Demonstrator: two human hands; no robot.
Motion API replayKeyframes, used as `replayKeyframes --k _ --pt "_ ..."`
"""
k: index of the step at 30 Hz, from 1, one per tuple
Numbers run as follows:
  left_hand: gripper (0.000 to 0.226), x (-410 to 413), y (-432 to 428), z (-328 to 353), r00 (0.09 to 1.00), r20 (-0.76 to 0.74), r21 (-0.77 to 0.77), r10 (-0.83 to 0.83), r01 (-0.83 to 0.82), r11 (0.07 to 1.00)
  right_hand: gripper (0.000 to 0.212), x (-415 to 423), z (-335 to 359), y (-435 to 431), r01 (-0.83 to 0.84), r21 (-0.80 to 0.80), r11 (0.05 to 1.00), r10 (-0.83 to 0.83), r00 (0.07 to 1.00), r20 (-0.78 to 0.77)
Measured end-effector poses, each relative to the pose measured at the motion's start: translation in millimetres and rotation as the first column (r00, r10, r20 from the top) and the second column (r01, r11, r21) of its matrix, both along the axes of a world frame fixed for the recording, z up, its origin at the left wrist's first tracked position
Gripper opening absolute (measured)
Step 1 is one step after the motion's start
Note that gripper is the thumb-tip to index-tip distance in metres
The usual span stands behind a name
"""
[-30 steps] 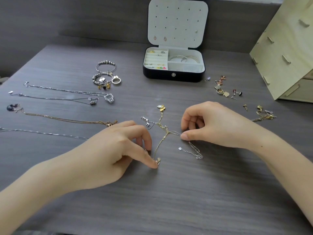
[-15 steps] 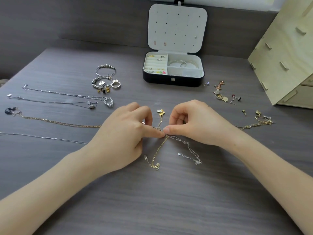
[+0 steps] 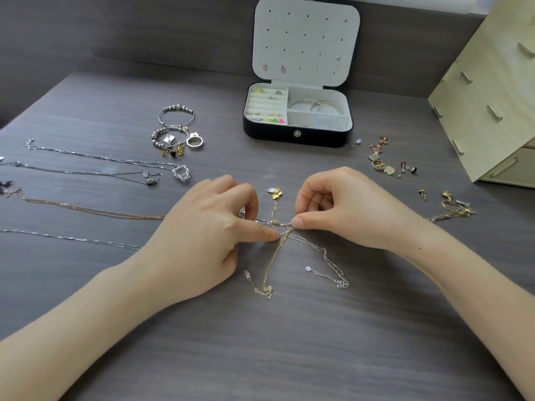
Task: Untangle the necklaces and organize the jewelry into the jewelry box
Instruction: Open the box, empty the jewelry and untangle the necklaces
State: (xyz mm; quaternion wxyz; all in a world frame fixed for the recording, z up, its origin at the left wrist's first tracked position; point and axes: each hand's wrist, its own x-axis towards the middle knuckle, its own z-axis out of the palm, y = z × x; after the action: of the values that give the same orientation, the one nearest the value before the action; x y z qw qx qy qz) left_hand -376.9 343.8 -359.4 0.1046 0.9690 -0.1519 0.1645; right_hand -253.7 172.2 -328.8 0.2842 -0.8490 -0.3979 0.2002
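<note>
Right now the tangled chains (image 3: 279,228) lie mid-table in front of the open jewelry box (image 3: 298,136), with the left hand (image 3: 202,235) and right hand (image 3: 347,209) each pinching a strand on either side, fingertips nearly meeting. Easing the strands apart gently, rather than tugging, seems best, as a hard pull would likely cinch them tighter. Toward the person the table (image 3: 289,351) gives room to spread; straightened necklaces (image 3: 101,162) lie left, earrings (image 3: 385,164) right.
</note>
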Motion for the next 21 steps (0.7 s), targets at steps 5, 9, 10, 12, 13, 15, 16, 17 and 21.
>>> replayKeyframes --k 5,9,10,12,13,15,16,17,21 --pt "0.061 -0.5 0.7 -0.8 1.000 -0.018 -0.041 -0.014 0.013 0.999 0.014 3.3 1.9 -1.3 -0.007 -0.017 1.000 0.007 1.000 -0.010" --pt "0.060 -1.0 1.7 -0.5 1.000 -0.018 -0.042 -0.018 0.017 0.999 0.013 5.2 4.5 -1.9 -0.040 -0.045 0.998 0.038 0.999 -0.033" --pt "0.060 -0.8 1.8 0.0 1.000 -0.016 -0.038 -0.019 0.019 0.999 0.014 5.8 4.7 -1.9 -0.047 -0.046 0.998 0.045 0.998 -0.042" --pt "0.059 -0.1 1.3 1.3 1.000 -0.013 -0.034 -0.024 0.023 0.999 0.015 7.2 4.5 -2.5 -0.058 -0.046 0.997 0.055 0.997 -0.060" --pt "0.059 0.3 1.0 2.0 1.000 -0.011 -0.034 -0.024 0.023 0.999 0.015 7.9 4.1 -2.6 -0.060 -0.048 0.997 0.057 0.996 -0.067" --pt "0.059 0.6 0.1 2.9 1.000 -0.006 -0.038 -0.017 0.017 0.999 0.015 9.1 3.4 -2.8 -0.068 -0.050 0.996 0.065 0.995 -0.074" --pt "0.059 0.8 -0.5 3.1 1.000 -0.003 -0.042 -0.014 0.014 0.999 0.014 9.3 3.3 -2.5 -0.073 -0.048 0.996 0.070 0.995 -0.075" --pt "0.059 1.0 -1.2 3.0 1.000 -0.002 -0.045 -0.012 0.011 0.999 0.013 9.3 3.3 -2.6 -0.077 -0.041 0.996 0.074 0.994 -0.076" --pt "0.060 2.8 -4.4 2.2 1.000 -0.007 -0.037 -0.023 0.022 0.999 0.008 7.2 3.3 -2.3 -0.084 0.008 0.996 0.084 0.994 -0.066"
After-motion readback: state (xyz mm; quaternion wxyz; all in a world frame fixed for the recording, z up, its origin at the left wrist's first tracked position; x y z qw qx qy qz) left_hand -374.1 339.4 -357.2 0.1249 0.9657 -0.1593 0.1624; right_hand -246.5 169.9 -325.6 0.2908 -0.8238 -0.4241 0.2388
